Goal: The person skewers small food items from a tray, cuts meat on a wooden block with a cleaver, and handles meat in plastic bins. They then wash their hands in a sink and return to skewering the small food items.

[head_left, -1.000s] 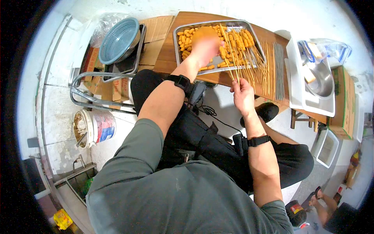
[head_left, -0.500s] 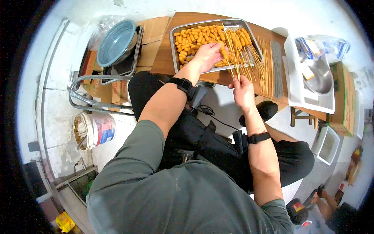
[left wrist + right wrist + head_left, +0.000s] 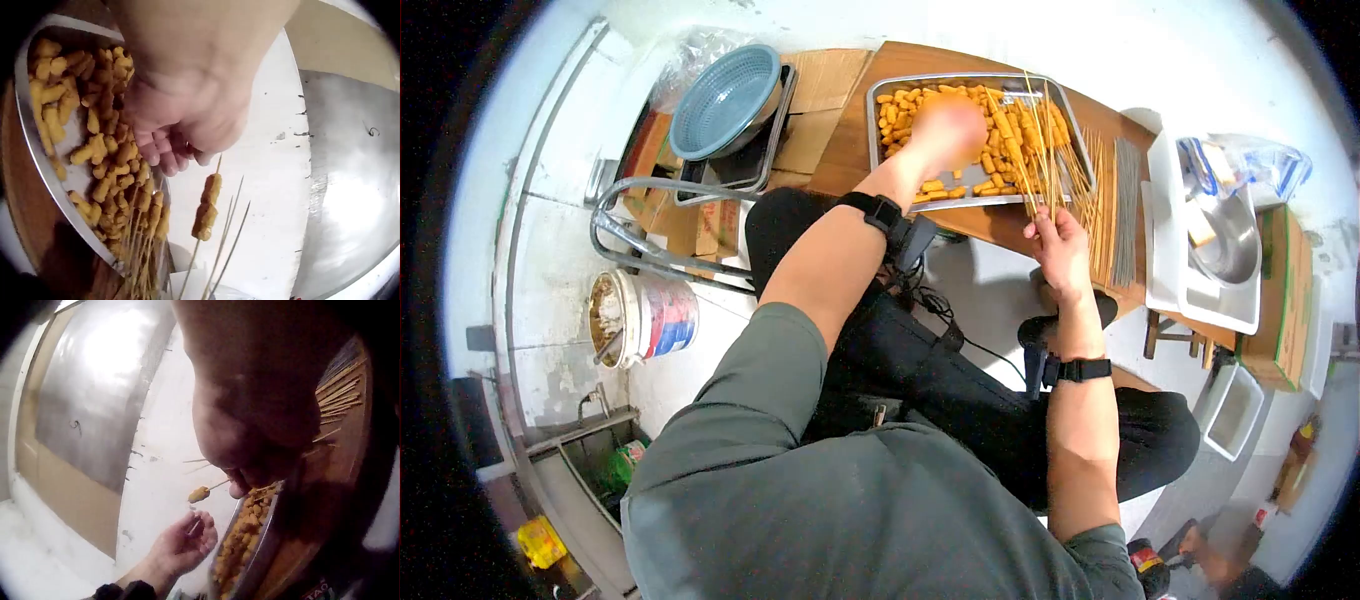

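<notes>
In the head view my left hand [image 3: 950,132] is a blur above the metal tray [image 3: 875,140] of orange pieces [image 3: 900,105]. The left wrist view shows the fingers of my left hand [image 3: 178,125] bent, close to a skewer tip; whether they hold anything is unclear. My right hand [image 3: 1062,250] grips several thin skewers [image 3: 1048,185] by their lower ends at the tray's near edge. One raised skewer carries two orange pieces [image 3: 205,209]. Seen from the right wrist, my right hand [image 3: 256,437] hides most of its grip, while the left palm [image 3: 181,547] faces the raised skewer.
Loaded skewers lie at the tray's right side. Bare wooden sticks [image 3: 1105,215] and grey sticks [image 3: 1127,215] lie on the wooden table [image 3: 840,165]. A white basin [image 3: 1165,235] with a steel bowl [image 3: 1235,240] stands right, a blue colander [image 3: 725,100] left.
My left hand has moved from beside the raised skewers up over the loose pieces. My right hand keeps hold of the skewers. The head view has shifted slightly, with the tray now lower and further right.
</notes>
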Demonstrator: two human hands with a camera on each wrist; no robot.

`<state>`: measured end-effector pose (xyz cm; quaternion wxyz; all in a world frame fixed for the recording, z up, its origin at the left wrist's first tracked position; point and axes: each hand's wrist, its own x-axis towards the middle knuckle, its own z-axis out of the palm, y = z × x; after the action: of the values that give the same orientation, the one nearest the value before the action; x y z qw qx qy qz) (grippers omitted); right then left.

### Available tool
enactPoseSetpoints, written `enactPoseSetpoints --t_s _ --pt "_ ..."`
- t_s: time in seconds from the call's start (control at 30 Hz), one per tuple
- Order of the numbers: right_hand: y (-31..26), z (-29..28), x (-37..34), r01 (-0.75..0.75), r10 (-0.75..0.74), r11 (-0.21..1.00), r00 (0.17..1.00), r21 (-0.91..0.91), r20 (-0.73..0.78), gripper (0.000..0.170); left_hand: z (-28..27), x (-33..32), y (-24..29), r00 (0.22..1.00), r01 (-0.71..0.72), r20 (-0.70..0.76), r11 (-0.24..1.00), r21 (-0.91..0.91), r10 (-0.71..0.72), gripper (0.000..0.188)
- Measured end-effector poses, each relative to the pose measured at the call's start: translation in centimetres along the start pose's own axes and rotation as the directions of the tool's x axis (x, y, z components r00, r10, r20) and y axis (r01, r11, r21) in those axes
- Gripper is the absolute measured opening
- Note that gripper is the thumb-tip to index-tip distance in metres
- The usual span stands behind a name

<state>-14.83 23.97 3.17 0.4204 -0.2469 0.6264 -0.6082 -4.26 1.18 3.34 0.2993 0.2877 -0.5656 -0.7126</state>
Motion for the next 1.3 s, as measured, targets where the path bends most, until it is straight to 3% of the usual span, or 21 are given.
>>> enactPoseSetpoints --t_s 0.07,0.27,0.43,0.5,0.57,0.6,0.63,0.7,0.73,0.77,0.8,0.83,0.87,0.93,1.03,1.1,1.13,1.27,1.3 --pt "0.2 0.2 -0.3 -0.011 0.010 0.999 1.000 0.037 0.020 0.009 1.1 0.1 1.5 0.993 0.091 -0.068 0.995 -0.047 -0.094 0.017" --pt "0.4 -0.2 -0.8 -0.048 0.043 0.997 0.995 0.055 0.086 0.011 0.2 0.7 1.3 0.998 0.061 0.013 0.994 -0.091 -0.060 0.015" --pt "-0.6 -0.1 -1.1 -0.090 0.086 0.995 0.989 0.031 0.117 0.014 -0.4 0.6 1.8 0.994 0.078 -0.052 0.974 -0.213 -0.091 0.012" --pt "-1.0 -0.2 -0.8 -0.097 0.101 0.994 0.991 -0.045 0.090 0.016 -1.1 0.7 1.6 0.990 0.072 -0.099 0.962 -0.264 -0.101 0.013" --pt "-1.2 -0.6 0.0 -0.038 0.036 0.985 0.999 -0.170 -0.015 0.021 -2.3 0.7 0.9 0.958 0.102 -0.255 0.988 -0.112 -0.128 0.015" --pt "-0.3 -1.6 1.2 -0.033 0.011 0.955 0.997 -0.294 -0.079 0.024 -3.1 1.0 -0.2 0.938 0.168 -0.310 0.986 0.011 -0.157 0.020" --pt "0.2 -2.3 2.2 0.031 -0.131 0.837 0.981 -0.546 -0.146 0.027 -4.3 1.2 -1.4 0.938 0.170 -0.309 0.985 0.012 -0.158 0.020" --pt "-0.1 -3.1 3.7 0.040 -0.195 0.775 0.964 -0.630 -0.178 0.027 -6.4 1.2 -3.2 0.955 0.294 -0.184 0.794 0.532 -0.231 0.023" --pt "-0.2 -3.1 4.5 0.058 -0.225 0.779 0.955 -0.624 -0.192 0.027 -5.7 -0.7 -2.1 0.991 0.132 -0.092 0.544 0.829 -0.100 0.028" --pt "-0.5 -3.0 5.0 0.074 -0.251 0.783 0.946 -0.618 -0.205 0.027 -6.1 -0.9 -2.7 0.989 0.140 -0.095 0.540 0.830 -0.110 0.028" --pt "-0.8 -3.3 5.2 0.140 -0.398 0.620 0.904 -0.772 -0.155 0.026 -6.4 -1.4 -3.4 0.992 -0.050 0.086 0.345 0.937 -0.090 0.030" --pt "-2.7 -2.7 4.2 0.139 -0.395 0.564 0.911 -0.814 -0.118 0.026 -6.6 -1.9 -4.1 0.957 -0.250 0.266 0.136 0.959 -0.113 0.032" --pt "-2.8 -2.7 3.9 0.125 -0.413 0.546 0.901 -0.828 -0.136 0.026 -5.6 -2.4 -3.0 0.923 -0.288 0.276 -0.004 0.958 -0.267 0.034" --pt "-3.4 -2.7 3.5 0.112 -0.434 0.528 0.887 -0.842 -0.154 0.026 -3.8 -3.4 -0.4 0.912 -0.280 0.258 -0.022 0.960 -0.319 0.035" --pt "-3.5 -2.1 1.9 0.128 -0.454 0.611 0.865 -0.781 -0.213 0.025 -3.5 -3.4 -0.3 0.882 -0.322 0.286 -0.037 0.946 -0.376 0.036" --pt "-2.9 -1.8 1.0 0.155 -0.368 0.731 0.910 -0.665 -0.192 0.024 -3.6 -2.6 -0.6 0.858 -0.249 0.184 -0.076 0.965 -0.480 0.036" --pt "-3.2 -1.0 0.0 0.152 -0.341 0.769 0.919 -0.621 -0.198 0.023 -5.4 -0.9 -3.2 0.847 -0.312 0.244 -0.069 0.948 -0.472 0.037" --pt "-0.4 0.2 -1.1 0.106 -0.185 0.892 0.973 -0.440 -0.139 0.031 -4.8 -1.6 -2.4 0.842 -0.341 0.270 -0.075 0.937 -0.467 0.034" --pt "0.1 0.5 -1.4 0.077 -0.152 0.883 0.980 -0.463 -0.128 0.030 -4.5 -1.9 -2.3 0.903 -0.264 0.257 0.027 0.964 -0.344 0.031"
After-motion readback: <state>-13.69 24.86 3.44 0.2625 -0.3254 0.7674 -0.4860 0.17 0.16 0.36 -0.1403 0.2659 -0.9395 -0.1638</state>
